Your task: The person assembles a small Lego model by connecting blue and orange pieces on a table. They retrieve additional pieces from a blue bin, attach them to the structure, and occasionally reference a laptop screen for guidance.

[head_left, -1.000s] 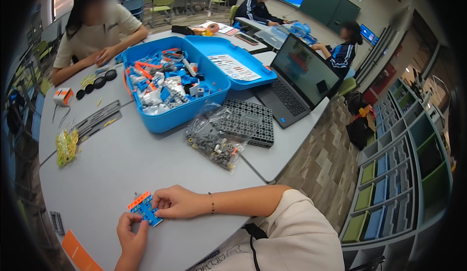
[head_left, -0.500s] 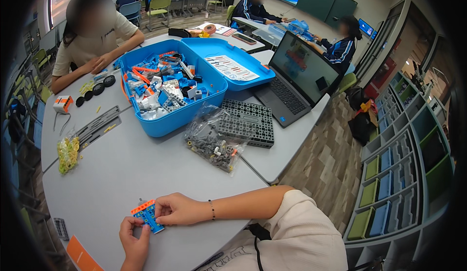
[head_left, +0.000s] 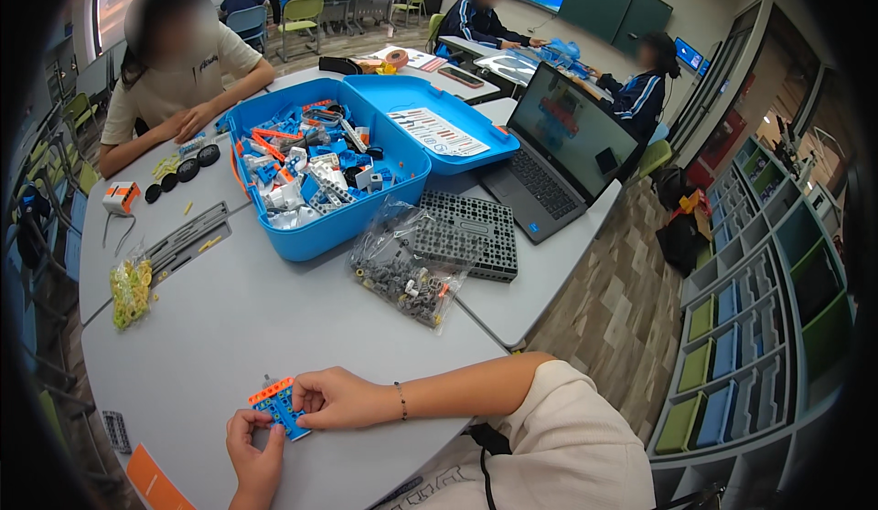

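Near the table's front edge, I hold a small assembly of blue and orange building bricks (head_left: 277, 404) between both hands. My left hand (head_left: 253, 452) grips its lower left side, thumb and fingers closed on it. On its right side, my right hand (head_left: 331, 398) pinches with bent fingers; what lies under those fingertips is hidden. An orange beam runs along the far edge of the assembly, with a grey piece sticking up behind it. To the left of my hands lies a grey perforated block (head_left: 116, 431), beside an orange card (head_left: 157, 479).
A blue bin (head_left: 343, 224) of mixed bricks stands mid-table with its lid open. Around it are a bag of grey parts (head_left: 400, 277), a dark perforated plate (head_left: 468, 236), a laptop (head_left: 540, 181), a bag of yellow parts (head_left: 131, 292) and grey beams (head_left: 187, 240). Across the table sits a person (head_left: 183, 80).
My hands and the brick assembly hold nearly the same pose. The whole view has shifted very slightly.
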Tool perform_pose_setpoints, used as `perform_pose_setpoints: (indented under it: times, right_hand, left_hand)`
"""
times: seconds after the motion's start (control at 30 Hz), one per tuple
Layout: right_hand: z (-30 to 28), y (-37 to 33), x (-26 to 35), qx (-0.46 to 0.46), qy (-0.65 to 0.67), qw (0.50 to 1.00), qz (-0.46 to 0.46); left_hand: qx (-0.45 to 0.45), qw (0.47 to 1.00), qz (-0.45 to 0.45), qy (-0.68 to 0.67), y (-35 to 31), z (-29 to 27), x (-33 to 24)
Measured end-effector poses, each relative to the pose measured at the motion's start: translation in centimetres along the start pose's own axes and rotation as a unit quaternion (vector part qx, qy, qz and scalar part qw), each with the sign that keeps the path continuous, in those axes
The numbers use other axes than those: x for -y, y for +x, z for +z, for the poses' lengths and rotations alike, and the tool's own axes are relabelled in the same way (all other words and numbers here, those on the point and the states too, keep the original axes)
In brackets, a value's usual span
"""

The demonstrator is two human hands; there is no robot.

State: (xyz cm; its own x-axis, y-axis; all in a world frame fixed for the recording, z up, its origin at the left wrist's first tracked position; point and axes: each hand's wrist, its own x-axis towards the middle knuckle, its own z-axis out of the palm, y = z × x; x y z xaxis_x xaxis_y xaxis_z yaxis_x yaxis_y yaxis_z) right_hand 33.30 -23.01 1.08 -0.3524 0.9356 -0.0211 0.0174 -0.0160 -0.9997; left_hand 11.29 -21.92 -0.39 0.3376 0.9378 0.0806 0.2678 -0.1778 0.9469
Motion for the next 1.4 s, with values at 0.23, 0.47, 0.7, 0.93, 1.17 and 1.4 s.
perform_pose_setpoints:
  times: [0.23,0.47,0.7,0.93,1.17,1.4]
  right_hand:
    - [0.14,0.2,-0.34,-0.006,-0.006,1.0,-0.009]
    - [0.07,0.26,-0.53,-0.002,-0.009,1.0,-0.014]
    - [-0.18,0.12,-0.31,0.011,-0.029,0.999,-0.009]
    - [-0.2,0.06,-0.14,0.014,-0.016,1.0,-0.001]
    - [-0.25,0.04,-0.08,0.005,-0.018,1.0,-0.009]
    - [-0.26,0.11,-0.39,0.001,-0.026,1.0,-0.014]
  left_hand:
    - [-0.017,0.999,0.002,-0.044,0.03,0.32,-0.9]
    - [-0.01,0.999,-0.007,-0.047,-0.01,0.31,-0.93]
    - [-0.005,0.999,-0.006,-0.046,-0.02,0.19,-0.8]
    - [0.005,0.999,0.015,-0.029,-0.11,0.04,-0.22]
    - [0.012,1.0,0.001,-0.022,-0.22,-0.1,-0.01]
    - [0.014,1.0,-0.001,-0.027,-0.21,-0.14,-0.02]
